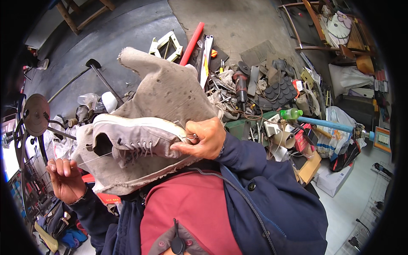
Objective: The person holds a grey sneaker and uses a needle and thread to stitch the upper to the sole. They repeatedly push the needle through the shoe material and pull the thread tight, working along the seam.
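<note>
A grey lace-up shoe (138,138) with a white sole lies tilted over my lap, its sole edge facing away from me and its toe to the right. My right hand (204,138) grips the toe, thumb on the upper. A small metallic glint shows at those fingers; what it is I cannot make out. From the shoe's opening a thin pale thread (95,159) runs taut to my left hand (66,178), which is raised at the left with curled fingers closed on it. Under the shoe spreads a worn grey cloth (170,87) with small holes and frayed edges.
Beyond my right hand lies a heap of tools and scraps, with an angle grinder (241,83), a green plastic bottle (291,114) and a blue rod (325,122). A round metal disc (36,114) on a stand is near my left hand. A red tube (192,42) lies farther off.
</note>
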Demonstrator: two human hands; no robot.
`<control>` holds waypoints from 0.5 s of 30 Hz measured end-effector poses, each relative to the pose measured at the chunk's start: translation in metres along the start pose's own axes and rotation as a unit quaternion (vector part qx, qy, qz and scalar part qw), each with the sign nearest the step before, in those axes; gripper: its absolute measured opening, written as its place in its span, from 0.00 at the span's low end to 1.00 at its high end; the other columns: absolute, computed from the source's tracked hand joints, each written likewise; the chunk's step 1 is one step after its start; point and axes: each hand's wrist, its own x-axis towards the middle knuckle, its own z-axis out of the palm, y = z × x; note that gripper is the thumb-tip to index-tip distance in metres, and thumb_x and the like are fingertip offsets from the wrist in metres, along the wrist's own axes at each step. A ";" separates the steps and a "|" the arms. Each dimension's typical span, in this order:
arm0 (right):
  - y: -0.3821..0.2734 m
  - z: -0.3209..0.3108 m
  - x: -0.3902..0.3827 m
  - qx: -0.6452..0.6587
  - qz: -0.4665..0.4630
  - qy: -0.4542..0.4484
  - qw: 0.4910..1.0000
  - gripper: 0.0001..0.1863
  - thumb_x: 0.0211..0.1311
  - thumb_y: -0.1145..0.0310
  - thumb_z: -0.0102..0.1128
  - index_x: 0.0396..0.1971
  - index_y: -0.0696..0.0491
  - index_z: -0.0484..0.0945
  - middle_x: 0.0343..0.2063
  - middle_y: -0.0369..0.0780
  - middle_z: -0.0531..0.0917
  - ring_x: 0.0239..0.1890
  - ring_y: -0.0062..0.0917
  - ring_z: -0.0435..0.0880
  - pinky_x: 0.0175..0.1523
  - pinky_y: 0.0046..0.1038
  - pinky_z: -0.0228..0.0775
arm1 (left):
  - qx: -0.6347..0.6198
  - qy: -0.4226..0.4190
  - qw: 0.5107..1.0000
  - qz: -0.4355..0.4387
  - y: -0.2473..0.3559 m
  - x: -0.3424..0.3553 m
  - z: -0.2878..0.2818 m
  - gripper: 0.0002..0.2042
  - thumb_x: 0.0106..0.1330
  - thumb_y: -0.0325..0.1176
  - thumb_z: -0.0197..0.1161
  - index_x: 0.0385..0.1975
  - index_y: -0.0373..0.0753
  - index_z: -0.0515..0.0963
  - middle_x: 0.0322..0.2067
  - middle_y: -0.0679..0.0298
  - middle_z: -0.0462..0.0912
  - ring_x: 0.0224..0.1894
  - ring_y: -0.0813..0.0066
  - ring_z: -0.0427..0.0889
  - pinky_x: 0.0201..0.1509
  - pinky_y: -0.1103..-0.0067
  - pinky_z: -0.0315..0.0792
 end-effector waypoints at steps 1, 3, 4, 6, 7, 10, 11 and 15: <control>0.001 0.000 0.000 0.003 -0.001 -0.002 1.000 0.29 0.50 0.55 0.85 0.16 0.50 0.67 0.11 0.34 0.71 0.12 0.26 0.72 0.20 0.29 0.61 | 0.010 -0.010 1.000 -0.016 -0.001 0.003 0.000 0.12 0.85 0.39 0.45 0.38 0.39 0.65 0.23 0.67 0.62 0.26 0.74 0.65 0.49 0.69 0.74; 0.003 -0.002 0.000 -0.006 0.016 -0.028 0.999 0.28 0.52 0.53 0.82 0.16 0.50 0.68 0.12 0.37 0.74 0.15 0.33 0.76 0.22 0.33 0.65 | 0.014 -0.060 0.997 -0.051 -0.004 0.009 -0.005 0.13 0.85 0.38 0.45 0.37 0.39 0.66 0.23 0.68 0.61 0.24 0.77 0.62 0.41 0.73 0.71; 0.004 -0.003 0.000 -0.010 0.024 -0.041 0.999 0.27 0.53 0.52 0.80 0.16 0.51 0.69 0.13 0.38 0.75 0.16 0.37 0.78 0.23 0.35 0.67 | 0.043 -0.006 0.998 -0.044 -0.007 0.010 -0.009 0.13 0.85 0.38 0.47 0.35 0.39 0.67 0.20 0.70 0.59 0.20 0.80 0.57 0.30 0.77 0.63; 0.007 -0.003 0.001 -0.012 0.009 -0.036 0.999 0.27 0.52 0.52 0.80 0.16 0.51 0.69 0.13 0.38 0.74 0.15 0.36 0.77 0.23 0.35 0.66 | 0.083 0.035 0.994 -0.055 -0.011 0.009 -0.020 0.14 0.84 0.37 0.49 0.32 0.40 0.66 0.18 0.71 0.57 0.19 0.82 0.54 0.27 0.79 0.60; 0.009 -0.002 0.002 -0.013 0.004 -0.034 0.999 0.26 0.51 0.53 0.80 0.16 0.51 0.69 0.13 0.38 0.74 0.15 0.36 0.77 0.22 0.35 0.65 | 0.095 0.049 0.992 -0.062 -0.013 0.008 -0.027 0.14 0.83 0.36 0.50 0.31 0.40 0.66 0.17 0.72 0.55 0.18 0.83 0.53 0.26 0.81 0.59; 0.014 0.000 0.004 -0.007 -0.004 -0.032 0.999 0.25 0.51 0.54 0.80 0.16 0.51 0.70 0.12 0.38 0.74 0.14 0.36 0.76 0.22 0.34 0.65 | 0.110 0.118 0.985 -0.055 -0.020 0.001 -0.048 0.15 0.82 0.37 0.51 0.29 0.41 0.66 0.15 0.73 0.54 0.15 0.83 0.50 0.20 0.81 0.56; 0.015 0.001 0.004 -0.005 -0.003 -0.032 0.999 0.25 0.51 0.54 0.80 0.16 0.51 0.70 0.12 0.38 0.74 0.14 0.35 0.76 0.22 0.34 0.65 | 0.096 0.113 0.987 -0.056 -0.022 0.000 -0.055 0.14 0.82 0.37 0.52 0.29 0.41 0.67 0.15 0.73 0.54 0.14 0.83 0.50 0.19 0.81 0.56; 0.017 0.004 0.006 0.003 -0.026 -0.021 0.999 0.26 0.50 0.59 0.82 0.14 0.50 0.68 0.10 0.36 0.70 0.12 0.31 0.72 0.20 0.32 0.61 | 0.076 0.116 0.985 -0.098 -0.027 0.000 -0.075 0.15 0.81 0.38 0.54 0.28 0.42 0.67 0.14 0.74 0.54 0.14 0.83 0.50 0.17 0.80 0.54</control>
